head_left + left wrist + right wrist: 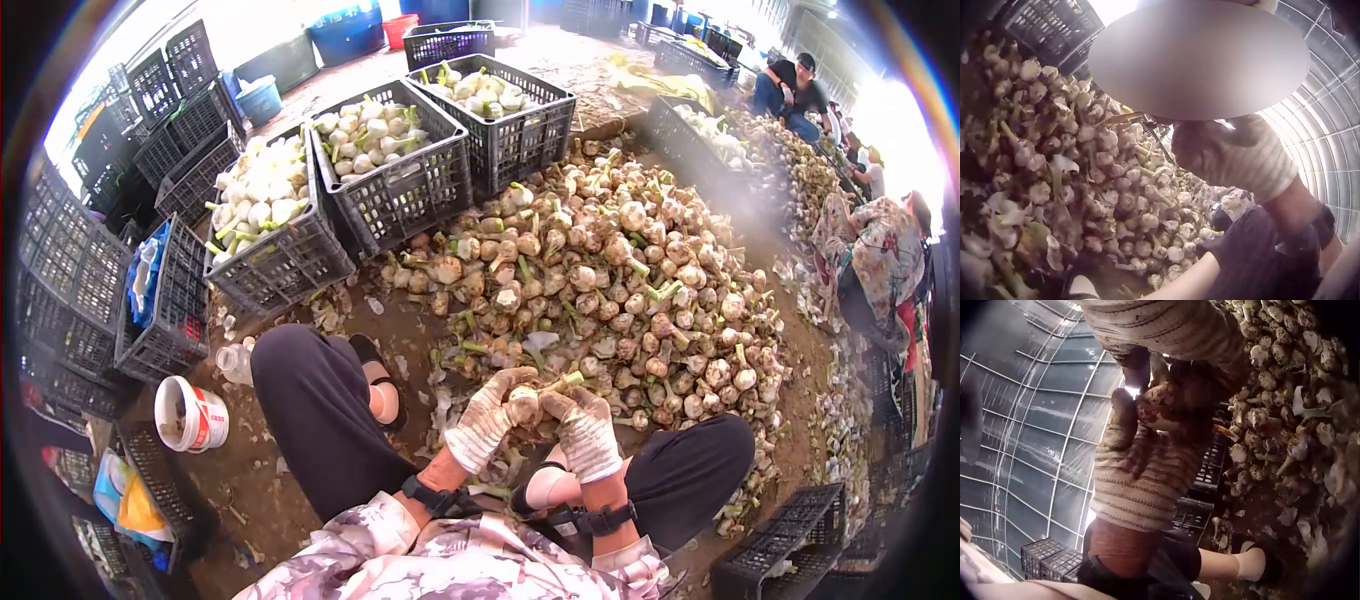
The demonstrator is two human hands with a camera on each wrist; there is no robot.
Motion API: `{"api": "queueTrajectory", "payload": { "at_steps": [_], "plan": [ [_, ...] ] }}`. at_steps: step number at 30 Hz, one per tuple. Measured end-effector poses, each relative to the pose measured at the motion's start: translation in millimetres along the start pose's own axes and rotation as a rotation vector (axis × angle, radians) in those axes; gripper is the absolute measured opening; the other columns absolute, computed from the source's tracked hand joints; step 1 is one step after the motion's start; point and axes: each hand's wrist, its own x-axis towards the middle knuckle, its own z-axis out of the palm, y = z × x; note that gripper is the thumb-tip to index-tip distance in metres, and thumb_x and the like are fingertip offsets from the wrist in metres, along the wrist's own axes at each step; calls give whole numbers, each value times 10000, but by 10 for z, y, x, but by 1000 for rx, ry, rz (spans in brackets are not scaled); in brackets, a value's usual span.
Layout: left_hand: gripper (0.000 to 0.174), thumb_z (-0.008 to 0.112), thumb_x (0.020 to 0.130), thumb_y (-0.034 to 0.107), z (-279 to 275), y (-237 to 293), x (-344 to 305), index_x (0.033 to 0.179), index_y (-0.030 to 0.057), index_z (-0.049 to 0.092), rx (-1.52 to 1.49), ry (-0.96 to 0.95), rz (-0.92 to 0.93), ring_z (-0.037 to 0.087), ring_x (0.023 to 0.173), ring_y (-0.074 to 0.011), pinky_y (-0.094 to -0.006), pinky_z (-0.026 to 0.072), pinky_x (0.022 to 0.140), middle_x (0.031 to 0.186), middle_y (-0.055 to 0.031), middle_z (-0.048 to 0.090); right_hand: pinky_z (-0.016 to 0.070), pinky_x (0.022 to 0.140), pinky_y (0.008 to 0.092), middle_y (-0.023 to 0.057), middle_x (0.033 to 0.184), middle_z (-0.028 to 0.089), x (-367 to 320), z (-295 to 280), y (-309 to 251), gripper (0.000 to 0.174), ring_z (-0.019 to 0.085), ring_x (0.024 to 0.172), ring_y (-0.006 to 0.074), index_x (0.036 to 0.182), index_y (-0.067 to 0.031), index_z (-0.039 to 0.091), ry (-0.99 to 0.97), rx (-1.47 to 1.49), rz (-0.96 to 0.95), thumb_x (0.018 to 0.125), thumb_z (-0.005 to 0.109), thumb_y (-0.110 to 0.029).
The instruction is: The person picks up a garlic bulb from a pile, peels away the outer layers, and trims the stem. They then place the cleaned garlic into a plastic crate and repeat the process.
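Between two gloved hands is a garlic bulb, its green stem pointing up and right. The left hand grips the bulb; in the right wrist view the left hand's striped glove lies below the soil-marked bulb. Curled fingers of the right hand meet the bulb beside its stem; the right hand also fills the top of the right wrist view. In the left wrist view, a thin dark item shows near the right hand; what it is, I cannot tell. A blurred oval hides part of that view.
A large garlic heap lies ahead, beyond the bent knees. Black crates of paler bulbs stand behind it to the left. A white bucket is beside the left knee. An empty-looking crate sits lower right; other people are farther right.
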Motion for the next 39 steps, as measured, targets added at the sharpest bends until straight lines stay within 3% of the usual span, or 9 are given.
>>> {"api": "queueTrajectory", "payload": {
  "at_steps": [8, 13, 20, 24, 27, 30, 31, 35, 39],
  "plan": [
    [453, 674, 754, 318, 103, 32, -6, 1065, 46, 489, -300, 38, -157, 548, 850, -112, -244, 483, 683, 968, -46, 549, 514, 657, 257, 61, 854, 620, -65, -172, 81, 248, 599, 767, 136, 988, 24, 586, -57, 61, -29, 782, 625, -107],
    [255, 605, 819, 116, 297, 98, 0, 1033, 46, 486, 268, 18, 186, 459, 803, -70, -215, 426, 702, 909, -6, 521, 485, 613, 237, 38, 849, 612, -87, -193, 63, 246, 560, 753, 89, 989, 19, 584, 48, -69, -138, 801, 622, -135],
    [261, 590, 831, 261, 279, 34, -55, 988, 57, 544, -349, 219, -308, 555, 703, -112, -247, 464, 582, 842, -32, 580, 446, 603, 231, 33, 803, 613, -46, -283, 143, 193, 523, 683, 73, 935, 27, 599, 6, -368, -262, 800, 600, -112],
    [228, 589, 832, 246, 221, -41, -12, 982, 77, 557, -482, 134, -292, 577, 727, -137, -280, 480, 576, 859, -46, 592, 438, 642, 244, 55, 790, 625, -59, -300, 122, 208, 532, 700, 93, 932, 49, 598, 2, -291, -218, 788, 585, -100],
    [190, 577, 838, 170, 125, -265, 63, 995, 79, 521, 43, 141, -66, 556, 777, -141, -325, 491, 582, 880, -26, 562, 443, 653, 250, 74, 800, 630, -81, -267, 69, 230, 542, 711, 101, 951, 60, 590, 39, -302, -229, 782, 584, -95],
    [193, 533, 865, 272, 238, -89, -20, 929, 90, 543, -233, 220, -275, 554, 730, -119, -284, 464, 559, 842, -16, 566, 444, 663, 255, 106, 801, 634, 19, -314, 253, 203, 553, 719, 121, 940, 59, 590, 73, -428, -479, 770, 565, -49],
    [315, 467, 868, 414, 397, 241, -45, 865, 111, 554, -219, 394, -591, 554, 676, -122, -269, 458, 528, 802, -16, 574, 452, 680, 269, 87, 807, 624, 75, -383, 344, 189, 557, 746, 126, 937, 56, 583, 110, -644, -546, 772, 567, -35],
    [426, 459, 808, 562, 194, 69, 31, 836, 153, 573, -419, 295, -695, 558, 526, -181, -350, 461, 424, 635, -17, 579, 471, 660, 274, 83, 828, 610, 286, -408, 483, 174, 580, 774, 130, 920, 46, 582, 140, -908, -863, 767, 563, -35],
    [522, 467, 759, 637, 215, 184, 6, 873, 143, 591, -199, 397, -630, 561, 577, -168, -345, 477, 463, 720, -8, 592, 503, 705, 309, 84, 871, 601, -115, -202, 10, 278, 591, 783, 165, 1012, 44, 533, -136, -31, -1, 747, 559, -33]
  ]
}}
